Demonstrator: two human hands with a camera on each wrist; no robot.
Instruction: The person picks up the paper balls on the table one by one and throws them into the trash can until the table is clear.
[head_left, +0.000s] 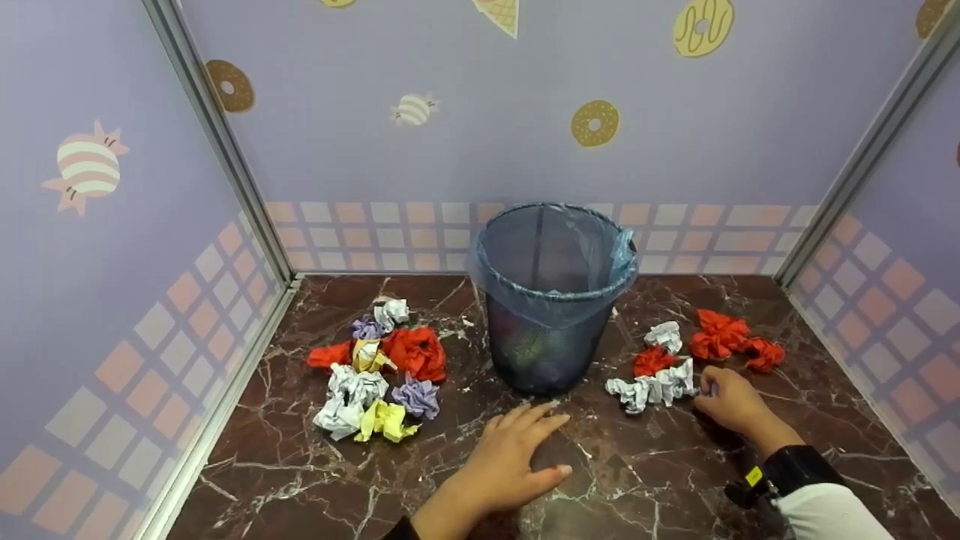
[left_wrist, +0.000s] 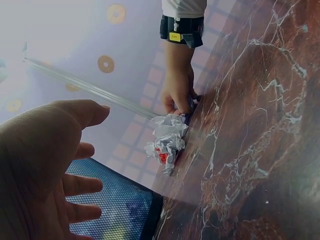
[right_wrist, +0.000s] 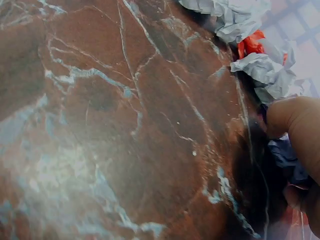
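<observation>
My right hand (head_left: 733,405) pinches a crumpled purple paper ball (right_wrist: 288,159) at the right of the table. The fingers hide most of the ball in the head view. Touching or just left of it lies crumpled white paper (head_left: 656,388), with a red paper ball (head_left: 652,361) and another white ball (head_left: 664,337) behind. Two more red paper balls (head_left: 718,335) lie beyond the right hand. My left hand (head_left: 510,457) has its fingers spread and holds nothing, in front of a mesh wastebasket (head_left: 547,345) with a clear bag liner.
Left of the wastebasket sits a heap of crumpled paper: red (head_left: 417,354), white (head_left: 356,386), yellow (head_left: 386,421) and purple (head_left: 417,396). Patterned panels (head_left: 450,165) enclose the brown marbled table (head_left: 300,487) at the back and both sides.
</observation>
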